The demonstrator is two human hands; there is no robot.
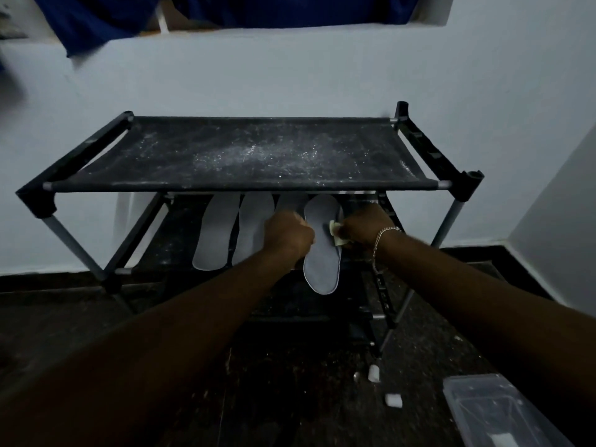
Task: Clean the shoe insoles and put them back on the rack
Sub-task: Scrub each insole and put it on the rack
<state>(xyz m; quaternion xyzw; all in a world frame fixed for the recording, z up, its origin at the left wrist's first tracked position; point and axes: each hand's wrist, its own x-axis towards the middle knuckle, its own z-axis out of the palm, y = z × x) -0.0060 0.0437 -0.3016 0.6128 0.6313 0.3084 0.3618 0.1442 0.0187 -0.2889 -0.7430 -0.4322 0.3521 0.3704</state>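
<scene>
The left hand (288, 235) is curled tight round the left edge of a grey insole (322, 256), gripping it about halfway along. Across from it, the right hand (367, 225) pinches a small pale cloth (337, 235) and presses it on the insole's right side. A chain bracelet (383, 237) hangs at that wrist.

The gripped insole sits toward the right end of the second shelf (177, 233) of a dark shoe rack (464, 185). Its broader end is tucked under the top shelf (245, 153), and its narrower end sticks out past the second shelf's front edge.

To its left, near the middle of the same shelf, a leftmost insole (216, 233) and a neighbouring insole (254, 221) lie side by side, lengthwise from back to front. Only the far end of a third insole (290, 201) shows behind the left hand.

The top shelf's black fabric is streaked and speckled with pale dust, thickest around its middle.

The rack stands on a dark floor (290, 382), its back against a white wall (290, 75). On the floor off the rack's front right corner lie two white scraps (374, 372) (393, 400), and beyond them a clear plastic box (503, 411). Blue fabric (96, 21) hangs over the ledge above the wall.
</scene>
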